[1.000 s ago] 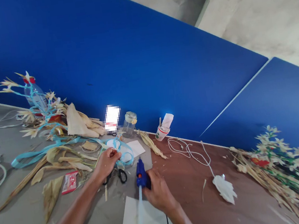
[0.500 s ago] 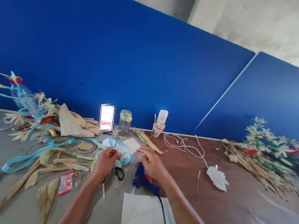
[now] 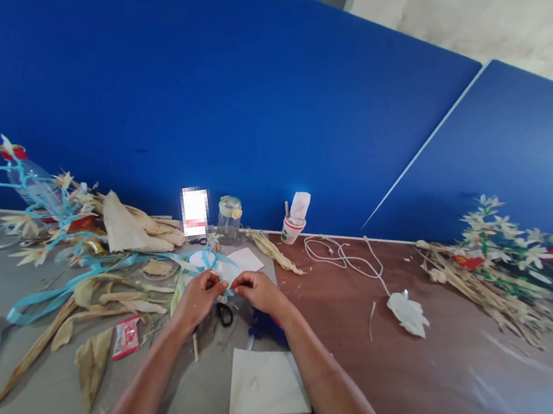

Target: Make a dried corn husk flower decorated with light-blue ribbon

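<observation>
My left hand (image 3: 198, 302) is closed in a pinch on a light blue ribbon (image 3: 224, 264), which curls up behind the fingertips. Close against it, my right hand (image 3: 262, 294) also pinches at the ribbon, its fingertips almost meeting those of the left. Below the hands lie scissors, with one black handle loop (image 3: 224, 315) showing. A blue glue gun (image 3: 257, 327) rests under my right wrist, mostly hidden by the forearm. Just beyond the fingers is a round white and blue ribbon roll (image 3: 202, 259), partly covered.
Dry corn husks (image 3: 116, 297) and blue ribbon spread over the left side. A glass jar (image 3: 229, 218), a paper cup (image 3: 292, 229) and a white cable (image 3: 343, 256) stand or lie near the blue partition. White paper (image 3: 265, 386) lies in front; flowers (image 3: 504, 229) are at right.
My right hand has moved left to the left hand, and its fingers have closed at the ribbon. The ribbon loop has shifted up behind the fingers. The view has turned slightly.
</observation>
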### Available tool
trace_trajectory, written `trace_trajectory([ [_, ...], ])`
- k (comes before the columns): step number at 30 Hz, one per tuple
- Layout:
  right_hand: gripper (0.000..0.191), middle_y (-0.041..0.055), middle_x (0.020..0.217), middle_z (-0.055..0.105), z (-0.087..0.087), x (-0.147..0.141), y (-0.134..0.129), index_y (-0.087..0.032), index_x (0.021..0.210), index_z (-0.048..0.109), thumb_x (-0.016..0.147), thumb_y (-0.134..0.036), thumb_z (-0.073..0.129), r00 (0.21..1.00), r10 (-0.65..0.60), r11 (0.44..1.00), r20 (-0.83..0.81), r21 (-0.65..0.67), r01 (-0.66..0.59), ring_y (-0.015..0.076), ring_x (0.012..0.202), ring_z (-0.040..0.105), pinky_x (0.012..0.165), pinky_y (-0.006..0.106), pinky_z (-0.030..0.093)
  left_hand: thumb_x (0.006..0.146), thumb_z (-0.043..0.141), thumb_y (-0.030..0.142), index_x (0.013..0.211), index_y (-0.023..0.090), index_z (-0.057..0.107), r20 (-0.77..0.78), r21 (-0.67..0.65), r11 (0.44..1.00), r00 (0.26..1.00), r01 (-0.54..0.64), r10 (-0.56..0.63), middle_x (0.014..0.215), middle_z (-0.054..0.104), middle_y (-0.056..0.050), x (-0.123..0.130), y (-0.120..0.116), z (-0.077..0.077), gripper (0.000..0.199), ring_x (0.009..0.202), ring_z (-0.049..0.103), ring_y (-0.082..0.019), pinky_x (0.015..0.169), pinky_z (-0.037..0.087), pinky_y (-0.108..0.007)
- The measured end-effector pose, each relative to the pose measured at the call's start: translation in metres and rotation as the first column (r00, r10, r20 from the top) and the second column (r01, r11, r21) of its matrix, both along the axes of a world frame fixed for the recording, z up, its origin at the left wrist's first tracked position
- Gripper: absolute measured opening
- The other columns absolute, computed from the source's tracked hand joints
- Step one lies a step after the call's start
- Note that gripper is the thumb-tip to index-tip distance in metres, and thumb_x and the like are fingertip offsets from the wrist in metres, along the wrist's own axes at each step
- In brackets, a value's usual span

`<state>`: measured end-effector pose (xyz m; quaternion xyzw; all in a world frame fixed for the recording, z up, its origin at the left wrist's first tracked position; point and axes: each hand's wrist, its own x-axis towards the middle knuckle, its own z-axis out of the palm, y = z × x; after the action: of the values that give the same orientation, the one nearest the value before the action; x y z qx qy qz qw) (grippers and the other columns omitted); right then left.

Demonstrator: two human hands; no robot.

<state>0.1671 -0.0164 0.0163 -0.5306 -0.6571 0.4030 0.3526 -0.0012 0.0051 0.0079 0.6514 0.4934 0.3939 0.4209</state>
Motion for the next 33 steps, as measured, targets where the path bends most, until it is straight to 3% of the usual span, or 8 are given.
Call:
trace_trajectory([
  [8,0.012,-0.0030,0.067,0.062,0.006,-0.003,-0.006,-0.016,0.075,0.067,0.074,-0.014,0.054,1.000,-0.014,0.998,0.026,0.068,0.013,0.0113,0.064,0.051,0.062,0.022,0.038,0.065,0.059,0.047,0.056,0.022,0.039,-0.025,-0.093,0.994,0.998,0.056,-0.058,0.050,0.036,0.007,0.002,-0.006,0.009,0.033,0.048,0.035,-0.011,0.048,0.026,-0.025],
  [15,0.012,-0.0042,0.064,0.056,0.015,-0.005,-0.011,-0.017,0.075,0.064,0.076,-0.015,0.052,0.998,0.013,0.996,0.066,0.082,-0.018,0.0105,0.060,0.046,0.059,0.021,0.036,0.066,0.060,0.047,0.069,0.019,0.049,0.188,-0.205,0.962,0.971,0.182,-0.144,0.054,0.041,0.007,0.001,-0.005,0.005,0.030,0.048,0.034,-0.010,0.049,0.026,-0.024],
  [20,0.002,-0.0066,0.059,0.050,0.016,-0.010,-0.015,-0.018,0.072,0.060,0.071,-0.017,0.061,0.989,-0.010,0.999,0.147,0.036,0.005,0.0099,0.057,0.043,0.056,0.021,0.033,0.065,0.061,0.038,0.068,0.018,0.056,0.207,-0.189,0.968,0.971,0.162,-0.122,0.057,0.052,0.004,0.003,-0.007,0.010,0.021,0.053,0.045,-0.012,0.054,0.033,-0.025],
  [27,0.018,-0.0041,0.070,0.052,0.006,-0.020,-0.015,-0.019,0.066,0.051,0.062,-0.002,0.057,0.985,-0.071,0.991,0.160,0.127,0.051,0.0111,0.065,0.045,0.063,0.022,0.035,0.064,0.061,0.034,0.068,0.018,0.059,0.143,-0.110,0.986,0.984,0.122,-0.106,0.065,0.062,0.000,0.003,-0.004,0.007,0.016,0.064,0.056,-0.018,0.064,0.042,-0.028],
  [30,0.018,-0.0049,0.068,0.051,0.005,-0.020,-0.014,-0.018,0.065,0.050,0.061,-0.002,0.055,0.993,-0.059,0.996,0.097,0.065,0.053,0.0106,0.064,0.044,0.061,0.022,0.034,0.066,0.060,0.035,0.069,0.018,0.058,0.132,-0.083,0.988,0.984,0.132,-0.121,0.065,0.061,0.000,0.002,-0.003,0.005,0.017,0.065,0.055,-0.018,0.064,0.042,-0.028],
  [33,0.014,-0.0069,0.061,0.048,0.006,-0.016,-0.013,-0.019,0.067,0.051,0.062,-0.008,0.059,0.999,-0.035,0.994,-0.035,-0.103,0.031,0.0094,0.057,0.040,0.057,0.021,0.031,0.067,0.058,0.035,0.071,0.018,0.056,0.098,-0.080,0.984,0.984,0.159,-0.151,0.065,0.059,0.001,0.000,-0.003,0.003,0.018,0.064,0.053,-0.017,0.063,0.041,-0.027],
])
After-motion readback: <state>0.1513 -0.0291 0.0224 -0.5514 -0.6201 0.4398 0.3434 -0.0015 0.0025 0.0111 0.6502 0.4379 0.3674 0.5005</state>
